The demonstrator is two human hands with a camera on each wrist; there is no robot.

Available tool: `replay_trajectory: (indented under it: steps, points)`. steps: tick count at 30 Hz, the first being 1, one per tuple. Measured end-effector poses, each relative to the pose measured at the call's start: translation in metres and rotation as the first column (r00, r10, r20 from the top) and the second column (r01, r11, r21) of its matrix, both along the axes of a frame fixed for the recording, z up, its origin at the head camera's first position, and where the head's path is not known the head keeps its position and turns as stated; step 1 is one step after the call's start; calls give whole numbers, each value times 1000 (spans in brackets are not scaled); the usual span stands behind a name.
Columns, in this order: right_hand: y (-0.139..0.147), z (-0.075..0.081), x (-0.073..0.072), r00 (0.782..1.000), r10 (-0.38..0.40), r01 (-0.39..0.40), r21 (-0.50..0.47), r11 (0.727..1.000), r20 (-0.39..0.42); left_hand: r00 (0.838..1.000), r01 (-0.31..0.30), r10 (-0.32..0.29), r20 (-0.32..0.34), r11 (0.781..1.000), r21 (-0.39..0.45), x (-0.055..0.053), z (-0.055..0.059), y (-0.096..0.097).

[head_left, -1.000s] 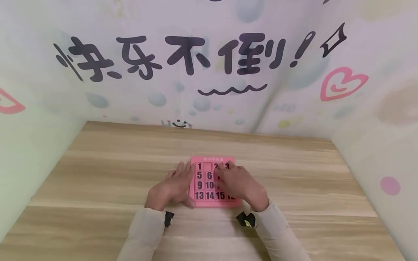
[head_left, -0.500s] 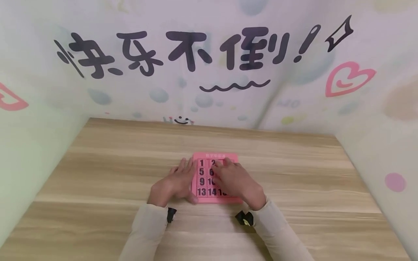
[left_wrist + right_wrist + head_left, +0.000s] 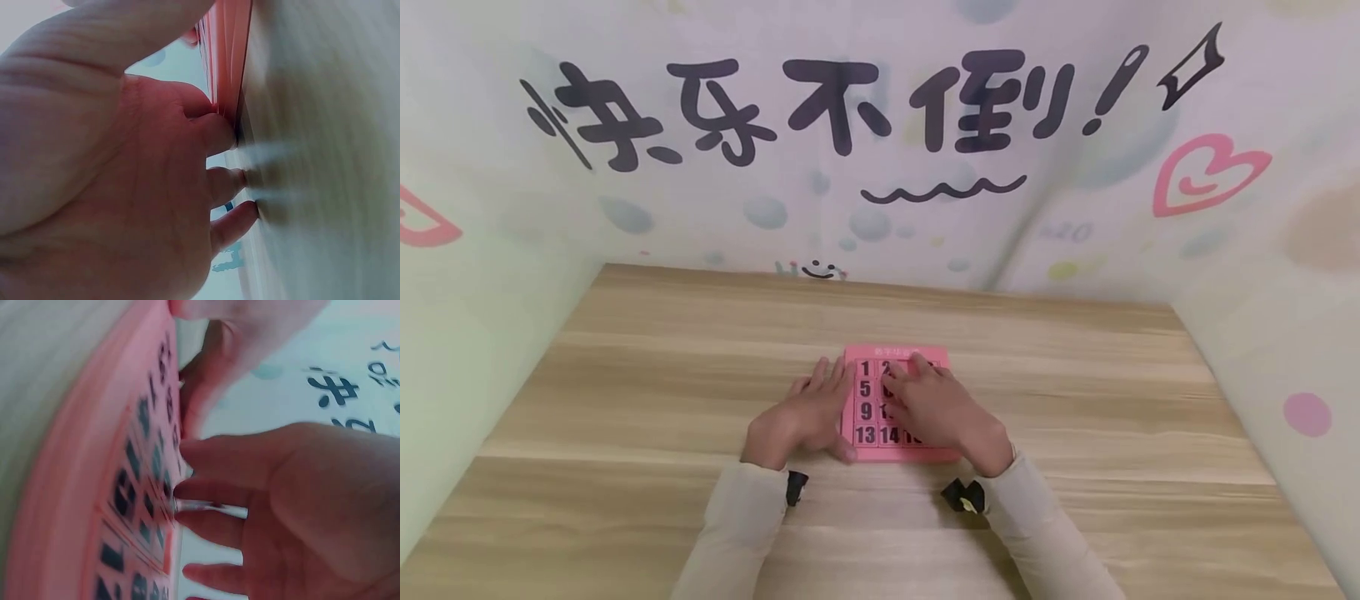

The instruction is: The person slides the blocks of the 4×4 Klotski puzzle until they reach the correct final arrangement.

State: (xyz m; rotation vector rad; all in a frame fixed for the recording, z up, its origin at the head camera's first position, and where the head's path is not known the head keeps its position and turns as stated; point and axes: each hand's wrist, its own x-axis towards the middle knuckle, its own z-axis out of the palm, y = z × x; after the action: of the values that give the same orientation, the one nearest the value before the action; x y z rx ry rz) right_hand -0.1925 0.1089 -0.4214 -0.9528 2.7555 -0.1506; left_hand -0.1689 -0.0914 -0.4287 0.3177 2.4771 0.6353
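A pink sliding number puzzle lies flat on the wooden table, its numbers upright to the wearer. My left hand rests along its left side, fingers extended. The thumb touches the near left corner, and in the left wrist view the fingertips reach down to the table. Over the right part of the board is my right hand, its fingertips on the upper rows beside tile 2. Number tiles show beneath those extended fingers in the right wrist view. The right hand hides most of the right-hand tiles.
The wood-grain table stretches out around the puzzle. A printed white backdrop with large black characters stands behind it, and pale walls close off both sides. Black wrist straps sit at the sleeve cuffs.
Tile 2 has slid left into the gap beside tile 1, with the right fingers moving left along the board. The left hand stays at the left edge. The head view has shifted slightly.
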Motion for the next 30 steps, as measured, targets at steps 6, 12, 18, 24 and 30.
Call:
replay_trajectory:
  steps: [6, 12, 18, 24, 30]
  points:
    - [20, 12, -10, 999, -27, 30, -92, 995, 40, 1000, 0, 0, -3, 1000, -4, -1, 3, 0]
    - [39, 23, -14, 989, -116, 109, 75, 991, 92, 1000, -3, 2, -10, 1000, -5, -2, 2, 0]
    - [41, 26, -12, 984, -132, 112, 163, 980, 119, 1000, -13, 13, -10, 1000, 3, 0, 2, 0]
    - [40, 24, -10, 985, -129, 108, 171, 979, 113, 1000, -20, 20, -4, 1000, 21, 2, 2, 0]
    - [39, 22, -9, 989, -116, 101, 163, 981, 87, 1000, -16, 17, -9, 1000, 21, 3, 4, 1]
